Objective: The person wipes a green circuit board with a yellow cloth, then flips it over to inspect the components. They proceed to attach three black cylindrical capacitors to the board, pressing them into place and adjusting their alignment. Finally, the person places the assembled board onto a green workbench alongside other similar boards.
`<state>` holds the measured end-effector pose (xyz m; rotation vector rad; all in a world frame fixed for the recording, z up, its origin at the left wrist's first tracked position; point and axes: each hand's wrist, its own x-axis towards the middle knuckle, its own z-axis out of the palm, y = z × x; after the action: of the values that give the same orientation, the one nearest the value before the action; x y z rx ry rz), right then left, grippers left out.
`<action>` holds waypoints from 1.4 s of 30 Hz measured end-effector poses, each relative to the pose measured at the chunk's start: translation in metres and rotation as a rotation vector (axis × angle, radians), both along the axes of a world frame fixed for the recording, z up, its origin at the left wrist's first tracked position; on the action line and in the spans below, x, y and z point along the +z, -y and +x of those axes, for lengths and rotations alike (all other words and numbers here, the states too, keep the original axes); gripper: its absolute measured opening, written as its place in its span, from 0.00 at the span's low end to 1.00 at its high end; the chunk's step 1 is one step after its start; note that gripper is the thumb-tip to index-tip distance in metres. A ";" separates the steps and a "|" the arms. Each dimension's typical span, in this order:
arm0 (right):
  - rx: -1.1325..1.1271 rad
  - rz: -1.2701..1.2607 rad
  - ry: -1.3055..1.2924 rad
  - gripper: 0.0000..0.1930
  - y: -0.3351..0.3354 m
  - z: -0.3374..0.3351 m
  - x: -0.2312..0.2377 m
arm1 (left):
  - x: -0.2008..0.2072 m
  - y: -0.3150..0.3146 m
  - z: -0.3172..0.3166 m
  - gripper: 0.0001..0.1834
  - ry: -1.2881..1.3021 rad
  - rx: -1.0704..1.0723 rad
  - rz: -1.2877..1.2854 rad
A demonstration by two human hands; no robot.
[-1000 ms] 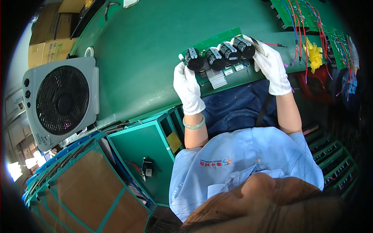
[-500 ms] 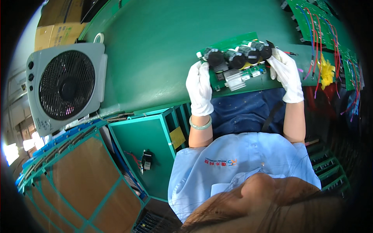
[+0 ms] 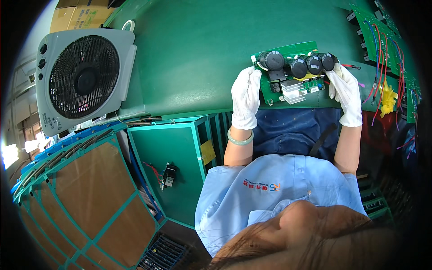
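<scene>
A green circuit board (image 3: 297,48) is held up over the near edge of the green work surface, between my two white-gloved hands. Several black cylindrical capacitors (image 3: 296,68) stand along it, with a silver finned heat sink (image 3: 292,92) on the side nearer me. My left hand (image 3: 246,96) pinches the board's left end, its fingers pressed together. At the other end my right hand (image 3: 344,94) grips by the rightmost capacitor; some of its fingertips are hidden. A red lead (image 3: 351,66) with a ring terminal sticks out beyond that hand.
A grey box fan (image 3: 85,85) stands at the left, a cardboard box (image 3: 81,18) behind it. More circuit boards (image 3: 382,49) with red and blue wires lie at the far right, beside a yellow bundle (image 3: 388,99). Below left, a green cabinet (image 3: 180,135) carries a small black component (image 3: 168,176).
The view has shifted, so the fan and cabinet sit differently in it. Both hands still hold the circuit board, which now shows more of its capacitors' sides and heat sink.
</scene>
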<state>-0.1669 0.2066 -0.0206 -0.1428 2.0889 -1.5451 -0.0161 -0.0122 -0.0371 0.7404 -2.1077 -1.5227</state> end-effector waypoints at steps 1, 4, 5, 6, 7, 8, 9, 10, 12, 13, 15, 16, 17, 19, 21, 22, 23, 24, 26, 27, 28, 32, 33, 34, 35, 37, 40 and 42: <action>-0.009 0.012 0.016 0.15 0.000 0.002 0.001 | -0.002 0.001 0.000 0.14 -0.028 -0.005 -0.029; -0.032 0.050 0.039 0.15 -0.002 0.011 0.004 | 0.001 0.001 -0.005 0.15 -0.098 -0.029 0.031; -0.033 0.062 0.033 0.14 -0.004 0.018 0.006 | 0.007 -0.002 -0.007 0.15 -0.109 -0.040 0.148; -0.033 0.075 0.028 0.14 -0.007 0.025 0.008 | 0.012 -0.004 -0.007 0.16 -0.119 -0.050 0.267; 0.007 0.131 0.001 0.15 -0.011 0.032 0.011 | 0.009 -0.003 -0.008 0.17 -0.108 -0.047 0.200; 0.083 0.086 -0.084 0.16 -0.014 0.035 0.012 | 0.003 -0.001 -0.009 0.18 -0.096 -0.046 0.133; 0.159 0.040 -0.168 0.18 -0.016 0.037 0.013 | 0.002 -0.001 -0.011 0.21 -0.084 -0.046 0.066; 0.222 0.091 -0.117 0.18 -0.023 0.030 0.023 | 0.004 -0.002 -0.010 0.21 -0.107 -0.032 0.078; 0.213 -0.023 -0.360 0.21 -0.028 0.016 0.022 | 0.003 -0.004 -0.013 0.21 -0.129 -0.026 0.084; 0.182 -0.008 -0.285 0.20 -0.032 0.004 0.033 | 0.007 -0.005 -0.013 0.20 -0.126 -0.030 0.146; 0.069 -0.017 -0.431 0.16 -0.014 0.005 0.055 | -0.006 -0.003 -0.013 0.25 -0.174 -0.005 0.153; 0.186 -0.066 -0.572 0.14 -0.005 0.001 0.061 | -0.006 -0.002 -0.012 0.26 -0.158 -0.002 0.152; 0.307 -0.114 -0.712 0.12 0.004 -0.007 0.065 | -0.005 -0.003 -0.013 0.26 -0.150 0.025 0.185; 0.619 0.047 -1.307 0.12 0.028 -0.028 0.078 | -0.006 -0.003 -0.013 0.19 -0.097 0.020 0.145; 0.761 0.190 -1.488 0.12 0.049 -0.033 0.079 | 0.002 -0.005 -0.015 0.19 -0.081 0.028 0.224; 0.799 0.219 -1.516 0.12 0.055 -0.033 0.078 | 0.004 -0.006 -0.015 0.19 -0.088 0.027 0.284; 0.838 0.248 -1.544 0.12 0.059 -0.032 0.074 | 0.007 -0.008 -0.016 0.19 -0.095 0.026 0.345; 0.882 0.268 -1.577 0.12 0.065 -0.032 0.071 | 0.013 -0.009 -0.015 0.18 -0.097 0.031 0.352; 0.911 0.253 -1.586 0.12 0.071 -0.033 0.068 | 0.004 -0.005 -0.013 0.18 -0.106 0.012 0.260; 0.930 0.243 -1.594 0.12 0.074 -0.034 0.067 | 0.002 -0.004 -0.014 0.18 -0.114 0.008 0.214; 0.941 0.260 -1.591 0.12 0.074 -0.035 0.066 | 0.002 -0.003 -0.015 0.19 -0.133 0.009 0.257; 0.974 0.221 -1.568 0.12 0.075 -0.037 0.065 | 0.014 -0.004 -0.014 0.21 -0.092 0.008 0.259; 0.944 0.217 -1.568 0.12 0.076 -0.037 0.065 | 0.014 -0.004 -0.014 0.21 -0.089 0.010 0.262; 0.912 0.213 -1.567 0.12 0.077 -0.037 0.065 | 0.015 -0.003 -0.014 0.22 -0.086 0.010 0.264; 0.879 0.208 -1.565 0.12 0.078 -0.037 0.065 | 0.015 -0.002 -0.015 0.22 -0.082 0.010 0.266; 0.744 0.133 -1.524 0.12 0.075 -0.043 0.057 | 0.014 -0.003 -0.015 0.22 -0.085 0.014 0.240; 0.775 0.057 -1.475 0.11 0.073 -0.046 0.058 | 0.014 -0.005 -0.014 0.22 -0.092 0.018 0.240; 0.890 0.071 -1.572 0.16 0.073 -0.047 0.062 | 0.016 -0.003 -0.015 0.22 -0.058 0.015 0.318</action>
<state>-0.2143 0.1333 0.0412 -2.4727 2.2755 -0.6606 -0.0311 -0.0089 -0.0207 0.8061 -1.8351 -1.8721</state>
